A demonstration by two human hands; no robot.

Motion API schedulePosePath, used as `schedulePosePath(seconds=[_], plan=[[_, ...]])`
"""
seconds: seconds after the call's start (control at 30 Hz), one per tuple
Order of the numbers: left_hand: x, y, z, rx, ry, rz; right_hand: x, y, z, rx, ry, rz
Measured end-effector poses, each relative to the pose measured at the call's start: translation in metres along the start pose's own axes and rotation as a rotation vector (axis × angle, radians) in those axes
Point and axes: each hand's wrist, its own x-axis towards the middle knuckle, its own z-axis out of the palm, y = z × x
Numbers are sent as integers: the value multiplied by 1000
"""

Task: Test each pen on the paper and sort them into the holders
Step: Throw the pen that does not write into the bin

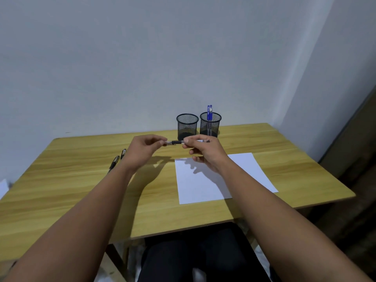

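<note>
**A:** Head view: what did the two hands hold above the table (85, 169)?

**B:** One black pen (179, 142), level and crosswise, in front of the two mesh holders. The right hand (203, 154) had its grip closed on the barrel; the fingertips of the left hand (142, 151) pinched the cap end. The pen was clear of the paper (203, 186), which lay below and to the right.

**A:** The step in hand?

**B:** Probably uncapping before the test stroke. It would go best with the barrel held still and the cap drawn straight off along the pen's axis, without twisting.

**A:** And the sorting?

**B:** The right holder (210, 125) held two blue pens (209, 112); the left holder (187, 126) looked empty. Two more black pens (118, 159) waited at the left.
</note>
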Motion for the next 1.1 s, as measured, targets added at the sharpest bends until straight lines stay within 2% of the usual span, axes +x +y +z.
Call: schedulePosePath(seconds=[0.17, 0.27, 0.37, 0.5, 0.6, 0.7, 0.9, 0.97, 1.1], plan=[[-3, 8, 1, -213, 53, -135, -6, -9, 1, -60, 14, -3], [-6, 10, 4, -335, 85, -173, -9, -11, -2, -217, -4, -30], [-5, 13, 10, -342, 124, -182, -7, -5, 1, -304, -38, -66], [-5, 20, 26, -313, 119, -190, -9, 0, 3, -348, 24, -105], [-22, 51, 43, -264, 77, -154, -38, -11, -12, -311, 101, -166], [-18, 61, 38, -218, 61, -132, -39, -15, -10, -313, 88, -192], [-18, 58, 56, -25, -51, -58, -43, -9, -24, -443, 72, -124], [-16, 60, 71, 132, -35, 28, -49, -13, -38, -442, 140, -137], [-17, 81, 133, 315, -128, 174, -72, -24, -111, -416, 414, -142]])
